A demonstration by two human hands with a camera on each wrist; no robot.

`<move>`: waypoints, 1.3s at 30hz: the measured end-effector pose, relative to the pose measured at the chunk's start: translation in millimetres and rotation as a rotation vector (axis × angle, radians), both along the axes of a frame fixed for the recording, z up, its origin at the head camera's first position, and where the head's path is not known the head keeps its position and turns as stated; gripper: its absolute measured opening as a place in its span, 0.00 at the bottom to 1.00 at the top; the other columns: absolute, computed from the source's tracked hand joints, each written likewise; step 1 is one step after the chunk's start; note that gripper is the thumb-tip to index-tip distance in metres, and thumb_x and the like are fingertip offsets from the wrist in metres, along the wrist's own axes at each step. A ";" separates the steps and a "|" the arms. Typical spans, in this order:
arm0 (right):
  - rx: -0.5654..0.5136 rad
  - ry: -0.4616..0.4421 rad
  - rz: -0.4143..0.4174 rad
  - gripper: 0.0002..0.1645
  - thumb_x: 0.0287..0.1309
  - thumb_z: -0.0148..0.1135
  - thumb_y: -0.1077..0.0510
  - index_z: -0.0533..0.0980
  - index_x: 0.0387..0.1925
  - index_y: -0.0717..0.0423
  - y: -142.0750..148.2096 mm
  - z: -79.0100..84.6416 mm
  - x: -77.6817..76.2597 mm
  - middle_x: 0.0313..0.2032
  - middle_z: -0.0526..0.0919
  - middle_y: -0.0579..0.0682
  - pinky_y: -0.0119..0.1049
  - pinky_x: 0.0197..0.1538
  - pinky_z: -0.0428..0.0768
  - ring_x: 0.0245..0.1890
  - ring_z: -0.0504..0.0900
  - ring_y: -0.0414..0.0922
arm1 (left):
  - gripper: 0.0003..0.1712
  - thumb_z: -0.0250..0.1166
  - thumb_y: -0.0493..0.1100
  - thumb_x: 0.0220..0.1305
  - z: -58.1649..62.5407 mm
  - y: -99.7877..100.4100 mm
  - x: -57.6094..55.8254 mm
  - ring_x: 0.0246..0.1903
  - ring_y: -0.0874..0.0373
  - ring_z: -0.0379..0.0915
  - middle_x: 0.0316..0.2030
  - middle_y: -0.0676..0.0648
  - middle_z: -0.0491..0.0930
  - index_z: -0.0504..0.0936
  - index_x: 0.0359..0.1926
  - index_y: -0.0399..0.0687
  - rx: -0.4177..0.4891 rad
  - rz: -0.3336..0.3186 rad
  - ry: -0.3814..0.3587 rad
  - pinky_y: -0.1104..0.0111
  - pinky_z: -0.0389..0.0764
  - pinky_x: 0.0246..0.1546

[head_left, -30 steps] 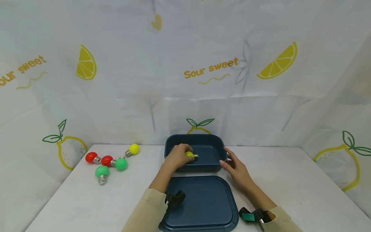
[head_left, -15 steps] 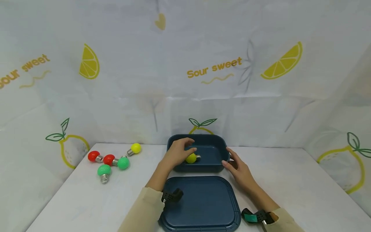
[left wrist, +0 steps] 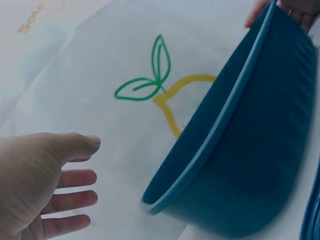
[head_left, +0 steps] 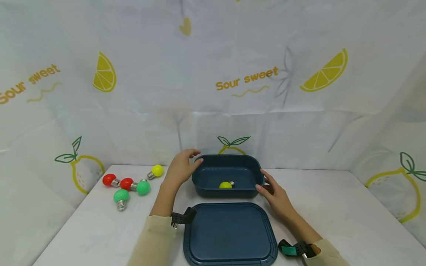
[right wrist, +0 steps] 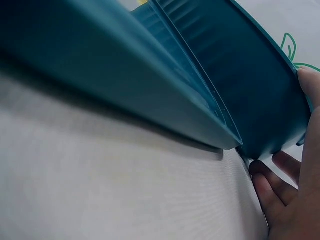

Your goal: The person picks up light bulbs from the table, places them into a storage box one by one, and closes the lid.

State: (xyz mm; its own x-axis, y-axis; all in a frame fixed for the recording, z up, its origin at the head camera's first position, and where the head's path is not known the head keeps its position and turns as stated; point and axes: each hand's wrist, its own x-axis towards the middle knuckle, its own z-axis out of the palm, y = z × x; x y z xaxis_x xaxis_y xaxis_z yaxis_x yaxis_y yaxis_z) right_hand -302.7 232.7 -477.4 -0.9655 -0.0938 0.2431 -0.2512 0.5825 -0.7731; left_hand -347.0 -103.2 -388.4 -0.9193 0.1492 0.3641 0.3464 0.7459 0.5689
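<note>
Box (head_left: 213,193): dark blue, deep, round-cornered, on the bench (head_left: 316,210) behind a flat lid (head_left: 230,234).
Bulb (head_left: 225,185): yellow, round, metal-based, inside the box, partly hidden.
Left hand (head_left: 179,167): spread, just beside the box.
Right hand (head_left: 274,195): spread, touching its right end.

place=screened-off tabletop workspace, building type unclear | evidence=lemon-print sheeting (head_left: 196,83) behind and both sides, white table (head_left: 336,210)

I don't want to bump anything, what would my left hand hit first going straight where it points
Probably the left end of the blue box: in the left wrist view, your left hand points toward it with a gap between. Depth is unclear, so it might pass above.
</note>
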 end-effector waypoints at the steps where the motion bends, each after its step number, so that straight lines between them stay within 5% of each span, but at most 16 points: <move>1: 0.000 0.001 0.001 0.41 0.72 0.57 0.45 0.54 0.79 0.44 0.3 0.0 0.0 0.70 0.68 0.69 0.62 0.62 0.78 0.63 0.79 0.64 | 0.22 0.65 0.51 0.70 0.8 -2.9 0.4 0.58 0.46 0.79 0.59 0.45 0.82 0.81 0.61 0.48 0.005 0.009 -0.004 0.50 0.81 0.58; 13: 0.002 0.009 0.002 0.41 0.72 0.57 0.47 0.54 0.79 0.45 1.8 0.3 1.7 0.71 0.68 0.69 0.62 0.62 0.78 0.62 0.79 0.65 | 0.23 0.65 0.49 0.69 0.9 -42.9 2.2 0.57 0.42 0.80 0.59 0.38 0.82 0.81 0.60 0.43 0.054 0.108 0.002 0.46 0.80 0.58; 39: -0.003 0.012 0.004 0.41 0.72 0.57 0.45 0.54 0.79 0.43 0.3 -1.1 -0.3 0.71 0.68 0.69 0.61 0.61 0.79 0.63 0.79 0.65 | 0.30 0.65 0.45 0.67 -31.9 -105.1 -4.9 0.69 0.34 0.64 0.69 0.32 0.69 0.74 0.67 0.41 0.023 0.219 -0.238 0.40 0.66 0.71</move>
